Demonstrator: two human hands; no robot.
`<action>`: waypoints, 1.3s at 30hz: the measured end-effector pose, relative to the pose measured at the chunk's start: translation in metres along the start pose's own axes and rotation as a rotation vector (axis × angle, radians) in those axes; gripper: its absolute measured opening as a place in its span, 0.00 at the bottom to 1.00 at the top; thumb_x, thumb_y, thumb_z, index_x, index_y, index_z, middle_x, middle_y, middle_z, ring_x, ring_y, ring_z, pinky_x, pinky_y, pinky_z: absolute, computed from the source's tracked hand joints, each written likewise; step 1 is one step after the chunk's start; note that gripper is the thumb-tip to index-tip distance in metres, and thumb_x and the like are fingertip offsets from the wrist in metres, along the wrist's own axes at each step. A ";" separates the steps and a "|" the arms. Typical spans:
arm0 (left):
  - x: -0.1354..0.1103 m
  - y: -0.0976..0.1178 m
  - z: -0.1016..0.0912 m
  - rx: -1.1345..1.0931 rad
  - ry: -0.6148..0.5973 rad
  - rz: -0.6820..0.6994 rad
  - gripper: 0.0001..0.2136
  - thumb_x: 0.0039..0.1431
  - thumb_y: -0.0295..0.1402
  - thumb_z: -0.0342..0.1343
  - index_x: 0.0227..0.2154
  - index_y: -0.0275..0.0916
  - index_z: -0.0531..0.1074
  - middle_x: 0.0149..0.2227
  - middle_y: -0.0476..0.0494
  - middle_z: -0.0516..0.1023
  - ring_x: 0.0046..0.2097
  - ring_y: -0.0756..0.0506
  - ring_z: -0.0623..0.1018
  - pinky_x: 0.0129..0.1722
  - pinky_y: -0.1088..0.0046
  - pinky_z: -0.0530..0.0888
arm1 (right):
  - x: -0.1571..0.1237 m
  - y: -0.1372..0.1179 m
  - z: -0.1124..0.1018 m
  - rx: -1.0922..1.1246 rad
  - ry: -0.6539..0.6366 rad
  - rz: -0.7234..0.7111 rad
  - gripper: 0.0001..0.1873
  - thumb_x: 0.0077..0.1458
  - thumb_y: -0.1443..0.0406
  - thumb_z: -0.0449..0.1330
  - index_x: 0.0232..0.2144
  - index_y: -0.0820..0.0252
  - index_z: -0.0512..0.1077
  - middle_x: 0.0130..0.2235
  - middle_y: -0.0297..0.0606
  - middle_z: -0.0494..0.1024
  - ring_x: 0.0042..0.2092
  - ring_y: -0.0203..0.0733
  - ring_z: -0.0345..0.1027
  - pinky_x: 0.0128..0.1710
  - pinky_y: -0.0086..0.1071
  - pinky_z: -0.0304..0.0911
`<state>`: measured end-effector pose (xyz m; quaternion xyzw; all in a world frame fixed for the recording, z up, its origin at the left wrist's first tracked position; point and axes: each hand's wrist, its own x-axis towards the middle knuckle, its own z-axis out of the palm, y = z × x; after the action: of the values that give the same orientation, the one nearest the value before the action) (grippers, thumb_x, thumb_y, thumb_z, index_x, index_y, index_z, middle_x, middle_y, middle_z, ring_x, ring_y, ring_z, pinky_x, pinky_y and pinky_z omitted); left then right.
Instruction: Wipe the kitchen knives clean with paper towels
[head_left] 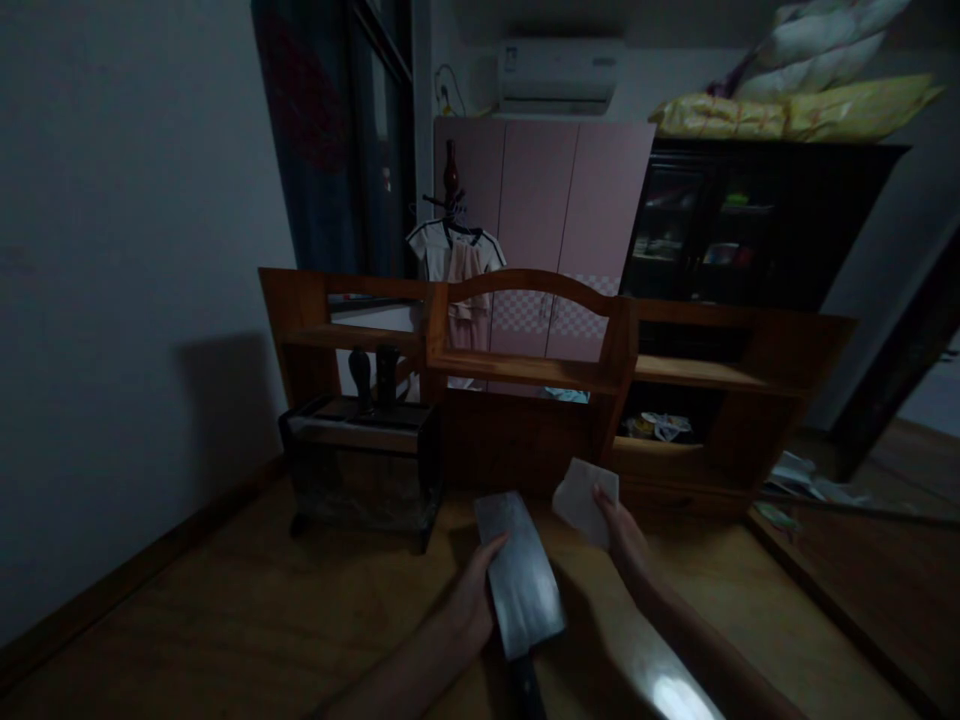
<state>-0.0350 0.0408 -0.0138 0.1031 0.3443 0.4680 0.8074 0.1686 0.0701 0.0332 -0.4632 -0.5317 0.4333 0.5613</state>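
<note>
A cleaver (523, 580) with a broad metal blade and dark handle is tilted over the wooden surface, its handle toward me. My left hand (478, 592) is closed on the blade's left edge, thumb on the flat face. To the right, my right hand (619, 522) pinches a white sheet, paper or cloth (583, 498), held up apart from the blade. Beyond the cleaver at left stands a dark knife block (360, 465) with two dark-handled tools (386, 375) upright in its top.
A wooden shelf unit (525, 372) spans the far side of the wooden surface (247, 620). A white wall (135, 250) borders the left. Behind are a pink wardrobe (536, 200), hanging clothes (457, 255) and a dark cabinet (757, 220). Light glares at the lower right.
</note>
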 end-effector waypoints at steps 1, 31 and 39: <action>0.002 0.000 -0.003 -0.003 -0.004 -0.008 0.19 0.54 0.39 0.60 0.44 0.28 0.71 0.36 0.34 0.80 0.36 0.38 0.80 0.43 0.59 0.74 | 0.000 -0.004 -0.004 -0.019 0.023 -0.044 0.29 0.58 0.48 0.53 0.53 0.60 0.69 0.53 0.43 0.74 0.57 0.54 0.63 0.60 0.46 0.52; 0.010 0.002 -0.015 -0.056 -0.233 0.014 0.26 0.62 0.47 0.50 0.57 0.36 0.65 0.48 0.36 0.77 0.52 0.37 0.75 0.55 0.61 0.64 | -0.019 0.007 0.057 -0.958 -0.657 -0.433 0.27 0.66 0.50 0.40 0.65 0.43 0.45 0.68 0.27 0.32 0.68 0.50 0.21 0.65 0.52 0.32; 0.017 0.003 -0.018 -0.039 -0.349 -0.065 0.30 0.61 0.52 0.46 0.57 0.32 0.64 0.51 0.33 0.74 0.56 0.36 0.70 0.58 0.58 0.61 | -0.032 0.002 0.044 -0.838 -0.733 -0.448 0.30 0.67 0.54 0.41 0.66 0.47 0.34 0.68 0.26 0.37 0.68 0.43 0.28 0.67 0.43 0.34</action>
<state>-0.0434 0.0537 -0.0340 0.1559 0.1929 0.4232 0.8714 0.1223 0.0420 0.0253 -0.3420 -0.9009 0.1894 0.1885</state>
